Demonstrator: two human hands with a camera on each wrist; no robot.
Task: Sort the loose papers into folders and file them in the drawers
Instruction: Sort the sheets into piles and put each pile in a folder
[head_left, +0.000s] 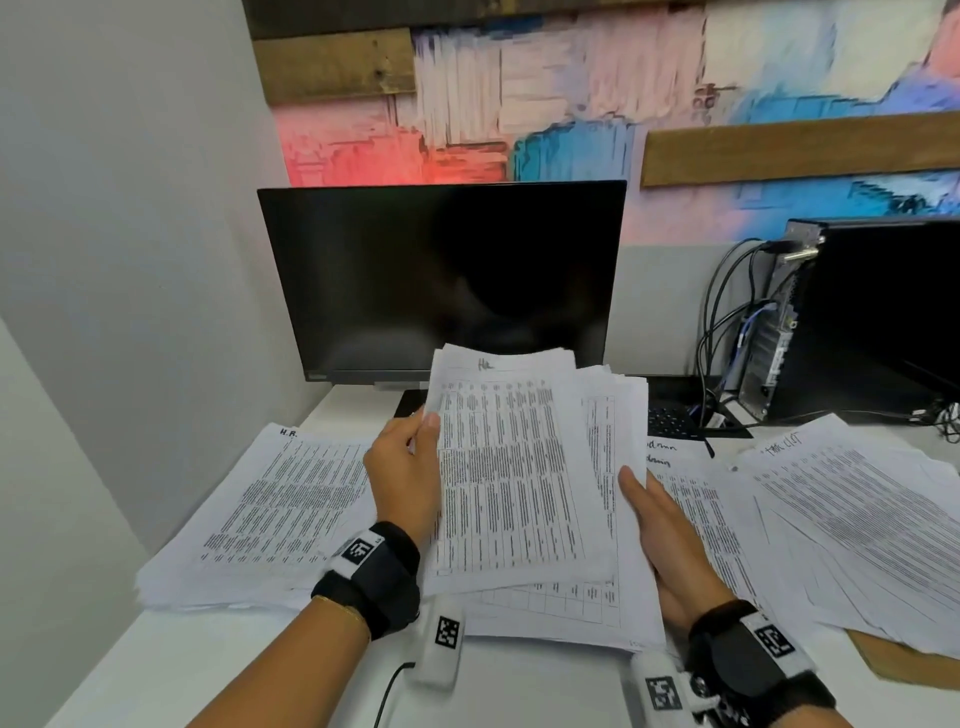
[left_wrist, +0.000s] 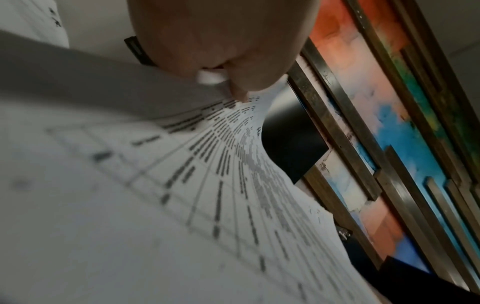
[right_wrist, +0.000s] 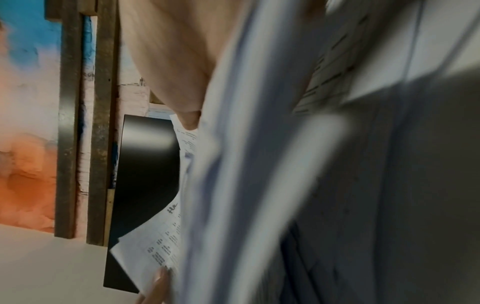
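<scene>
I hold a fanned stack of printed papers (head_left: 524, 483) above the white desk (head_left: 260, 670), in front of the monitor. My left hand (head_left: 423, 426) pinches the left edge of the top sheet, which has a handwritten heading. In the left wrist view the thumb (left_wrist: 239, 94) presses on that sheet (left_wrist: 207, 185). My right hand (head_left: 639, 499) grips the stack's right edge, thumb on top and fingers hidden beneath. The right wrist view shows the palm (right_wrist: 182, 51) against the paper edges (right_wrist: 259, 164).
Three sorted piles lie on the desk: one marked "H.B." (head_left: 275, 514) at left, one (head_left: 696, 499) under my right hand, one (head_left: 857, 519) at right over a brown folder (head_left: 893, 660). Behind stand a dark monitor (head_left: 441, 280), a keyboard (head_left: 670, 415) and a computer tower (head_left: 857, 317) with cables.
</scene>
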